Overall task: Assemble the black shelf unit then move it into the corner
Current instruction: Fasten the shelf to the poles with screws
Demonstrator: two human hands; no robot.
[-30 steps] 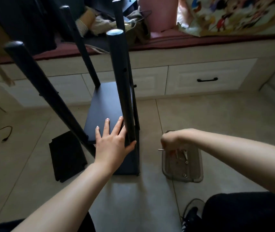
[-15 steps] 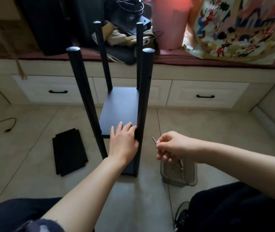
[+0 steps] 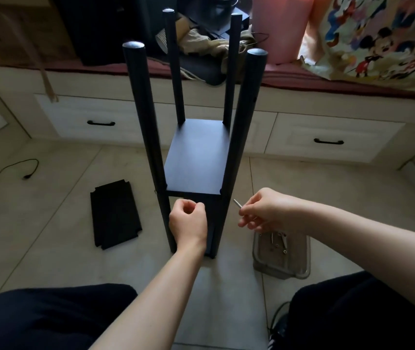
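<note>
On the tiled floor, toward its left side, a spare black shelf panel lies flat and untouched, well apart from the work, so at least one tier is judged not yet fitted. Just right of it stands the black shelf unit, four posts upright with one panel fixed low between them, in front of the drawer fronts and nowhere near a corner yet. The left hand, which a second ago lay flat with fingers spread on that fitted panel, has come off it and dropped to just below the panel's near edge, fingers now curled in together; whether they pinch some small part is too hard to tell. Right of the near right post, the right hand has risen out of the clear plastic tray of hardware and now pinches a long metal screw, tip aimed at that post. This reads as fetching done and fastening about to start; moving the unit remains far off.
</note>
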